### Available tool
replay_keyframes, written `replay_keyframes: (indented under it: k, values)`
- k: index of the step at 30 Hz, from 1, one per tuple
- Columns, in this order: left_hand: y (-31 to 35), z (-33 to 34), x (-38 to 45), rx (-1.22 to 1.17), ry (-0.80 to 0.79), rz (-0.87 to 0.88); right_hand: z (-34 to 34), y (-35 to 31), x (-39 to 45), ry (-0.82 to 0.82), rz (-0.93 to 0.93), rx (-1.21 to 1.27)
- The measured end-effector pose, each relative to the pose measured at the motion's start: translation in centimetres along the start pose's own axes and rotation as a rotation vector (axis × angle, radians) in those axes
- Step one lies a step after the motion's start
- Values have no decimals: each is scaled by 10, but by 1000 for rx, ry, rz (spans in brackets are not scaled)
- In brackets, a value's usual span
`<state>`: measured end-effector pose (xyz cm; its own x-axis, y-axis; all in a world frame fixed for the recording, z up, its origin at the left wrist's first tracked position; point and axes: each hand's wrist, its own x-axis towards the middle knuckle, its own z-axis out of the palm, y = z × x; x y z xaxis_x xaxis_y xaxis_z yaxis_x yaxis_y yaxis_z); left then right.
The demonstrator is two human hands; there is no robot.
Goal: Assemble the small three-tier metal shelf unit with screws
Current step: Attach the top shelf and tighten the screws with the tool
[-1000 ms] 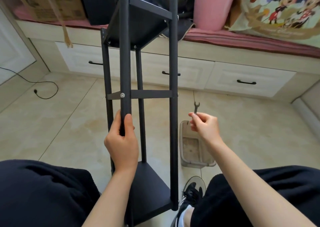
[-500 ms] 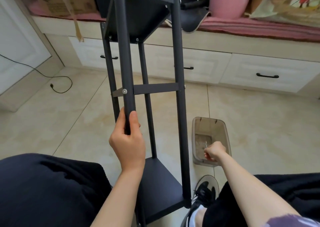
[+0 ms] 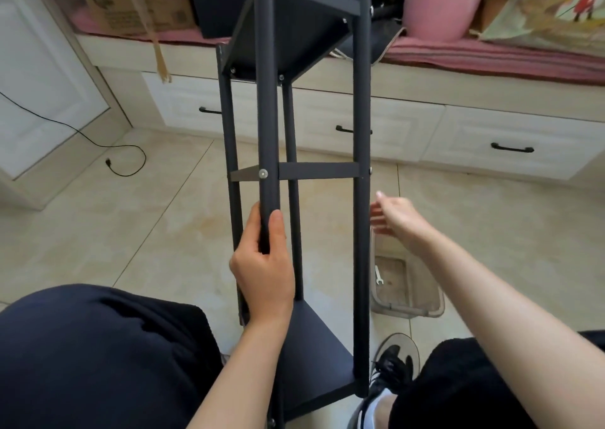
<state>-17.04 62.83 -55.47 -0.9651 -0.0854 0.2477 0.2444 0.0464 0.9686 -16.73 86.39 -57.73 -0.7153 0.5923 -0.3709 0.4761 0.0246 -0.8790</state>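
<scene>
A black cable (image 3: 82, 134) lies on the tiled floor at the left. The shelf (image 3: 314, 173) stands between the person's knees, its long axis running from the near tier at the bottom of the view up and away toward the drawers (image 3: 393, 127); it leans a little away from the person, with the far tier up at the frame's top. A cross bar (image 3: 319, 170) sits midway, a silver screw (image 3: 263, 173) at its left joint. The left hand (image 3: 262, 261) grips the front left post (image 3: 268, 101) below that screw, thumb and fingers wrapped round it, as it did half a second ago. The right hand (image 3: 396, 215), which was down in the plastic bin (image 3: 406, 284) pinching the wrench, is now raised beside the right post (image 3: 361, 199), fingers loose and holding nothing. The wrench (image 3: 378, 275) lies in the bin, on the floor right of the shelf. A black shoe (image 3: 391, 366) shows below it.
</scene>
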Motion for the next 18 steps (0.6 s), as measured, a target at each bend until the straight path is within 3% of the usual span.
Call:
replay_keyframes:
  k: [6,18]
  values:
    - [3,-1,-5,-15,-45,-20,-19,-98,-39,-90,-142,61]
    - [-4,-11,-1,-46,-67,24,-28,-112,-58,-336,-198,62]
